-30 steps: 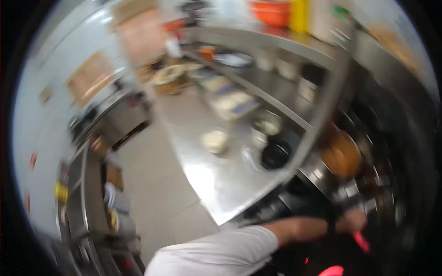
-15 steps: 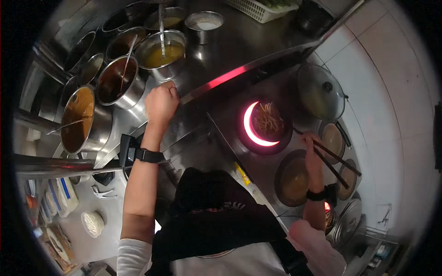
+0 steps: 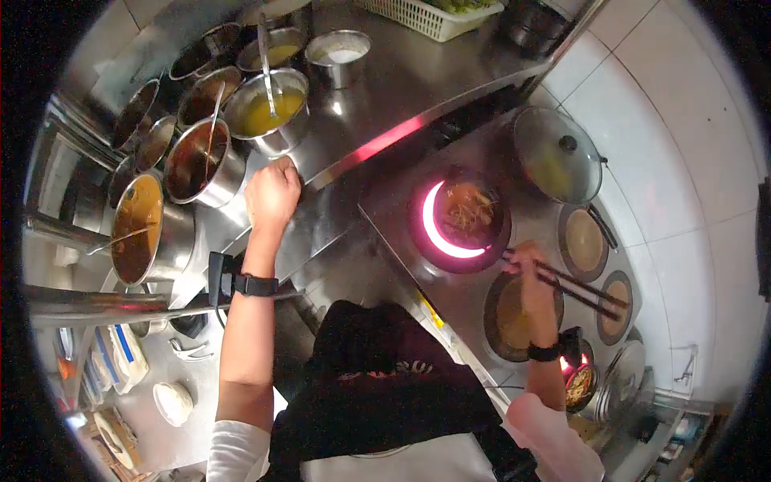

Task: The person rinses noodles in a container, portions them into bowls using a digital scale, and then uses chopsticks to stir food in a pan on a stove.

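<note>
My left hand (image 3: 275, 193) is closed in a fist at the edge of the steel counter (image 3: 393, 104), just below a pot of yellow liquid (image 3: 273, 114); no object shows in it. Long dark chopsticks (image 3: 585, 291) are gripped in my right hand (image 3: 528, 269), their thick ends pointing right. That hand is at the lower right of a dark pan (image 3: 499, 229) holding noodle-like strands in liquid (image 3: 467, 210). A bright pink crescent glows along the pan's left side. Where the chopstick tips end is hard to make out.
Several steel pots of sauce, including an orange one (image 3: 138, 217) and a dark red one (image 3: 197, 165), stand at left with ladles. A glass-lidded pan (image 3: 558, 157) and round dark-rimmed pans (image 3: 510, 317) surround the cooking surface. A white basket (image 3: 438, 22) sits at the back.
My right hand has moved left and slightly down, and the chopsticks have come closer together. The strands in the pan have shifted. My left fist stays at the counter edge as the view tilts slightly.
</note>
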Motion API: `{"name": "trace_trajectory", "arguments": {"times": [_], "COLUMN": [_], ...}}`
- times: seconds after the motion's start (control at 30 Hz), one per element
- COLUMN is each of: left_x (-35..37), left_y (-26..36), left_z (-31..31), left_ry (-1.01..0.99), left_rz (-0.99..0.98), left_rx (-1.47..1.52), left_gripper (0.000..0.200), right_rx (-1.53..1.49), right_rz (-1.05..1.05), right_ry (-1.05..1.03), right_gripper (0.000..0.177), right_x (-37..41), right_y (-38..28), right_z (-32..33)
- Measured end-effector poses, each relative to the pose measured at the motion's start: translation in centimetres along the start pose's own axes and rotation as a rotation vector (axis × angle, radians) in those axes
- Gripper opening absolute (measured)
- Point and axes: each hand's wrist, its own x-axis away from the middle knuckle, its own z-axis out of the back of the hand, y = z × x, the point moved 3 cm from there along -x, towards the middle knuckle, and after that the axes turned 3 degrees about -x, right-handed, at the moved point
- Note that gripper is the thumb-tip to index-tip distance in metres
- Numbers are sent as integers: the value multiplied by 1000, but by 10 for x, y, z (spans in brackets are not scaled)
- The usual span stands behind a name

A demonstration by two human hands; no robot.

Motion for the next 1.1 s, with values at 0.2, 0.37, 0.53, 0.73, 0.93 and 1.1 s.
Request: {"name": "trace_trajectory", "arguments": {"times": [0.2, 0.37, 0.53, 0.73, 0.93, 1.1], "left_x": [0, 2, 2, 2, 3, 2], "left_y": [-2, -4, -2, -3, -3, -3], "left_z": [0, -5, 0, -2, -1, -3], "left_ry": [-32, 14, 30, -2, 31, -16], "left_rz": [52, -40, -27, 4, -2, 1], "left_rx": [-2, -70, -76, -91, -41, -67], "left_gripper": [18, 19, 19, 19, 20, 21], "right_rx": [-135, -177, -46, -643, -574, 18], "right_rz": [39, -19, 10, 136, 196, 260], "right_ry": [22, 206, 411, 442, 460, 356], "right_gripper": [27, 24, 20, 20, 21, 19], "right_x": [-13, -2, -18, -22, -20, -42], "right_y": [-1, -19, 84, 63, 22, 55], "right_z": [-12, 28, 12, 17, 26, 5]}}
